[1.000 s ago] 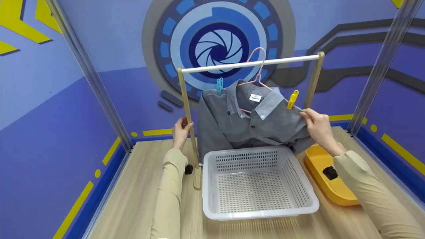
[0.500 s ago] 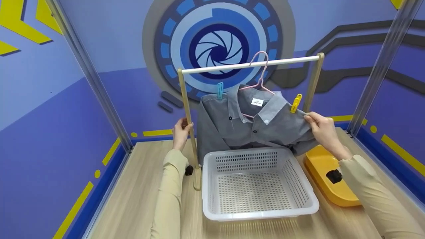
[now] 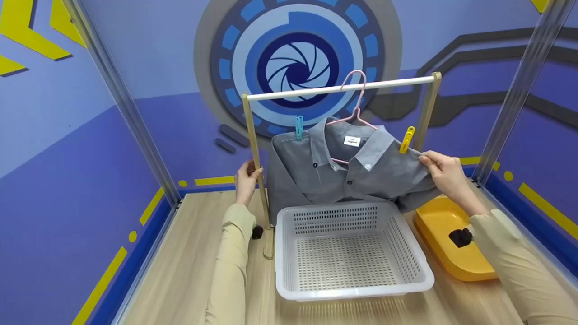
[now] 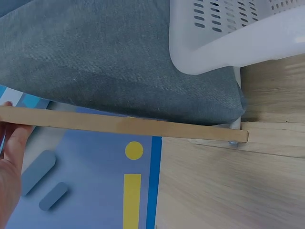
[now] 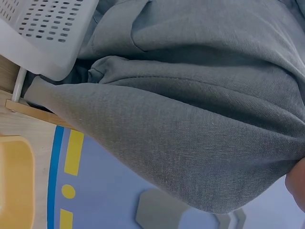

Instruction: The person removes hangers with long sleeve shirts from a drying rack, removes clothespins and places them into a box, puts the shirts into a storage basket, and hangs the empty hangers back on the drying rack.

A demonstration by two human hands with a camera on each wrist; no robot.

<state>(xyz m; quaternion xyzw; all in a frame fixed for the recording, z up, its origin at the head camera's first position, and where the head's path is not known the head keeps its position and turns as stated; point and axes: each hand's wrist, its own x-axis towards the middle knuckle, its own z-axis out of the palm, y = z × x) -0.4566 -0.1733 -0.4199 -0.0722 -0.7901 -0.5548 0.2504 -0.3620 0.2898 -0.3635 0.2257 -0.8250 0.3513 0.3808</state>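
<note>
A grey button-up shirt (image 3: 293,167) hangs on a pink hanger (image 3: 360,95) hooked over the white bar (image 3: 311,91) of a wooden rack. On one shoulder sits a blue clothespin (image 3: 299,127); a yellow clothespin (image 3: 407,140) is on the other. My right hand (image 3: 447,177) pinches the shirt's sleeve side near its shoulder and holds it out sideways. My left hand (image 3: 246,183) grips the rack's left upright (image 3: 255,140). In the left wrist view the fingers (image 4: 16,138) go round that wooden upright (image 4: 119,125). Only a bit of the right hand (image 5: 298,183) shows in the right wrist view.
A white perforated basket (image 3: 354,291) stands in front of the shirt, over its lower part. To the right lies a yellow tray (image 3: 456,259), partly under the right forearm. Walls rise behind and on both sides of the table (image 3: 180,253).
My right hand has moved right and slightly down, drawing the sleeve out. The shirt, hanger and yellow clothespin have shifted right and lower. My left hand has stayed on the upright.
</note>
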